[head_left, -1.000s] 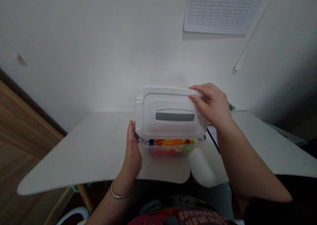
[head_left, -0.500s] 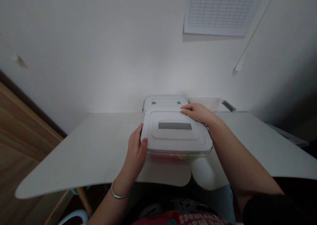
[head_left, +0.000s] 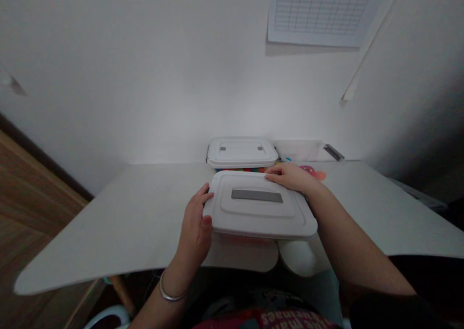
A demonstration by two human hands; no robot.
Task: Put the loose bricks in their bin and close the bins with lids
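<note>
A storage box with a white lid (head_left: 263, 223) and a grey carrying handle (head_left: 257, 196) is between my hands at the middle of the white table. My left hand (head_left: 197, 220) grips its left side, thumb at the near left corner and fingers along the edge. On the far right, my right hand (head_left: 288, 177) holds the lid's edge, fingertips on top. The lid hides most of the contents; a reddish tint shows below its near edge. Behind it, against the wall, is a second white-lidded box (head_left: 242, 150) with colourful things inside.
A clear container (head_left: 300, 150) with a grey handle (head_left: 333, 152) stands at the back right. Pink and orange pieces (head_left: 311, 172) lie in front of it. A white rounded object (head_left: 299, 256) is at the table's (head_left: 145, 222) near edge. A gridded paper sheet (head_left: 319, 15) hangs above.
Both hands have drawn the front box toward me, and it now sits lower in view. A gap has opened before the rear box, showing its colourful contents. Pink and orange pieces have come into view.
</note>
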